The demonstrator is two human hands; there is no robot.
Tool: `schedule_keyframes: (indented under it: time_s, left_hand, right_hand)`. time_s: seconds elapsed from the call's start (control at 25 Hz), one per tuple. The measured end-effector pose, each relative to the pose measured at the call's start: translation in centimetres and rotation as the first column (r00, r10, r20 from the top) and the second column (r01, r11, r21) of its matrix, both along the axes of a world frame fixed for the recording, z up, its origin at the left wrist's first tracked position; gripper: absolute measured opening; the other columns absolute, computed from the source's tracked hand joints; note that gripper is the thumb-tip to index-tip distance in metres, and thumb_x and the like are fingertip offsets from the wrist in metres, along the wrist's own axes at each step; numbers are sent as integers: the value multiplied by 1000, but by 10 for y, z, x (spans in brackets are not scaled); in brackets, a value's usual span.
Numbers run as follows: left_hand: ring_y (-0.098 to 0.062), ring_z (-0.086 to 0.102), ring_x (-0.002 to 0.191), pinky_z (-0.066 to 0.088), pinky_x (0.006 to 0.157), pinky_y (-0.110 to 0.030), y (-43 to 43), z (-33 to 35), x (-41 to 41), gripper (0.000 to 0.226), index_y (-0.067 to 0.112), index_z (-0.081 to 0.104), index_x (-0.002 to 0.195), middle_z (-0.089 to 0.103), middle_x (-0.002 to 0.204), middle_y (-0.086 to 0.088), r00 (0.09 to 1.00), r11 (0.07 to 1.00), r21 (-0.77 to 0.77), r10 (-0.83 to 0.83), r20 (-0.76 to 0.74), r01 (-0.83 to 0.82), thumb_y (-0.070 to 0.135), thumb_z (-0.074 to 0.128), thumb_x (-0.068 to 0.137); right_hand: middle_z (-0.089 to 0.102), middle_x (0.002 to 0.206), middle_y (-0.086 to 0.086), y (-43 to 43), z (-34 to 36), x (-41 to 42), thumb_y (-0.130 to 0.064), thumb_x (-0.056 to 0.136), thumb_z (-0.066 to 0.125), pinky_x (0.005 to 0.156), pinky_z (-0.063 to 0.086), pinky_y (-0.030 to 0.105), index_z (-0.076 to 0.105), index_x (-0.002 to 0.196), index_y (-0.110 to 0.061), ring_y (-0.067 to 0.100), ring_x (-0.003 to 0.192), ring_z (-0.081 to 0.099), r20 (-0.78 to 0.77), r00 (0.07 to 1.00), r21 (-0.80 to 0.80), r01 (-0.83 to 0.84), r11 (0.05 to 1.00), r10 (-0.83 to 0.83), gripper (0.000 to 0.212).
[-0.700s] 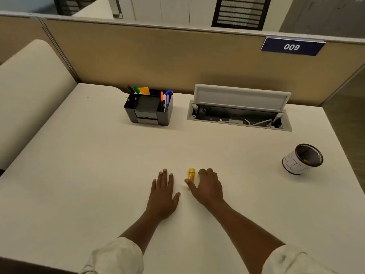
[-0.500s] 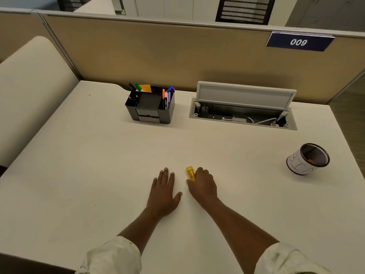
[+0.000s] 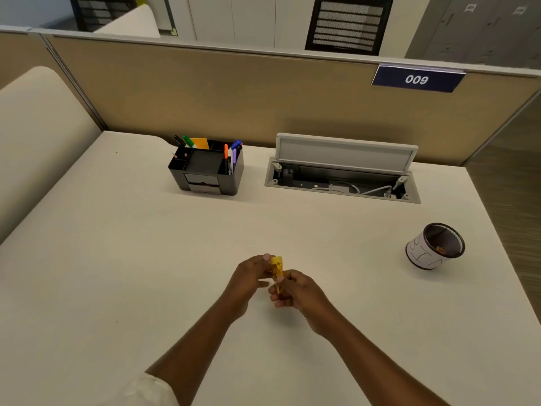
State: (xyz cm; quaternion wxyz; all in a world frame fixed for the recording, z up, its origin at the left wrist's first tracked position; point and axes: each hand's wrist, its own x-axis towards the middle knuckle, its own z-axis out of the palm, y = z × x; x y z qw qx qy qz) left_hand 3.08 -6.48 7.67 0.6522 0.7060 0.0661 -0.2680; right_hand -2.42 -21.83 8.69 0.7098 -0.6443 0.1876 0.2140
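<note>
A small yellow object [image 3: 276,266], about as long as a finger, is held just above the white desk [image 3: 117,259] near its middle front. My left hand [image 3: 248,278] pinches its upper end with fingertips and thumb. My right hand [image 3: 295,290] grips its lower part with curled fingers, which hide that end. The two hands meet around it.
A black desk organiser [image 3: 206,171] with coloured markers stands at the back. To its right is an open cable tray [image 3: 342,178] with its lid raised. A mesh pen cup [image 3: 434,246] lies tipped at the right. A beige partition [image 3: 234,92] closes the back.
Both hands lay flat on the desk with the yellow object beside the right fingers. Now the object is lifted off the desk and held between both hands.
</note>
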Motion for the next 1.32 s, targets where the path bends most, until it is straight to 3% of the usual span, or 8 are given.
schedule_keyframes:
  time_s: [0.24, 0.48, 0.6, 0.68, 0.8, 0.96, 1.24, 1.32]
  left_hand:
    - [-24, 73, 99, 57, 83, -29, -43, 52, -6, 29, 12, 73, 116, 76, 108, -19, 994, 967, -237, -79, 77, 95, 27, 54, 101]
    - [-20, 70, 95, 55, 85, -26, -93, 89, -7, 32, 10, 72, 119, 74, 100, -13, 983, 931, -316, -159, 97, 182, 28, 58, 96]
    - [-30, 59, 103, 54, 91, -30, -114, 99, -8, 43, 6, 70, 120, 61, 106, -24, 987, 905, -395, -156, 38, 158, 34, 58, 91]
    - [-34, 56, 105, 50, 94, -34, -128, 103, -9, 44, 4, 70, 119, 57, 110, -26, 990, 897, -421, -143, 14, 136, 35, 58, 90]
    - [-25, 61, 94, 56, 84, -25, -148, 110, -11, 43, 3, 70, 115, 68, 103, -19, 993, 893, -435, -118, 20, 115, 35, 59, 89]
    - [-29, 65, 109, 55, 90, -26, -173, 116, -12, 36, 5, 71, 114, 74, 111, -16, 995, 892, -441, -102, 20, 100, 30, 55, 94]
    - [-27, 57, 96, 54, 89, -27, -204, 123, -6, 39, 5, 69, 115, 68, 107, -18, 971, 853, -466, -215, 101, 237, 35, 55, 92]
    - [-22, 63, 97, 55, 89, -25, -211, 125, -4, 38, 8, 69, 116, 69, 105, -19, 951, 883, -360, -248, 185, 300, 36, 54, 94]
  right_hand:
    - [69, 87, 20, -44, 41, -22, -20, 104, 44, 70, 56, 39, 64, 113, -1, 27, 74, 64, 20, 993, 260, 103, 960, -112, 29]
    - [56, 70, 8, -84, 71, -25, -35, 100, 52, 51, 43, 28, 71, 101, -8, 16, 57, 49, -62, 976, 543, 209, 814, -210, 33]
    - [47, 65, 1, -99, 79, -24, -43, 101, 51, 45, 37, 22, 71, 101, -7, 10, 52, 41, -51, 982, 670, 169, 723, -183, 41]
    - [43, 64, -1, -110, 82, -24, -45, 101, 51, 44, 34, 21, 69, 101, -7, 8, 50, 38, -25, 982, 684, 155, 713, -189, 42]
    - [41, 64, -2, -123, 85, -25, -49, 100, 51, 45, 32, 22, 65, 99, -8, 8, 51, 33, 55, 971, 574, 161, 803, -233, 43]
    - [41, 64, -2, -143, 89, -26, -56, 97, 50, 47, 31, 23, 59, 97, -11, 9, 53, 31, 156, 954, 423, 170, 890, -257, 46]
    - [37, 60, -3, -184, 95, -24, -47, 99, 52, 42, 30, 19, 64, 100, -3, 6, 48, 32, -17, 983, 771, 131, 624, -184, 45]
    - [40, 61, -2, -196, 94, -25, -46, 99, 51, 43, 31, 20, 61, 105, -3, 7, 49, 33, 5, 982, 739, 123, 662, -188, 44]
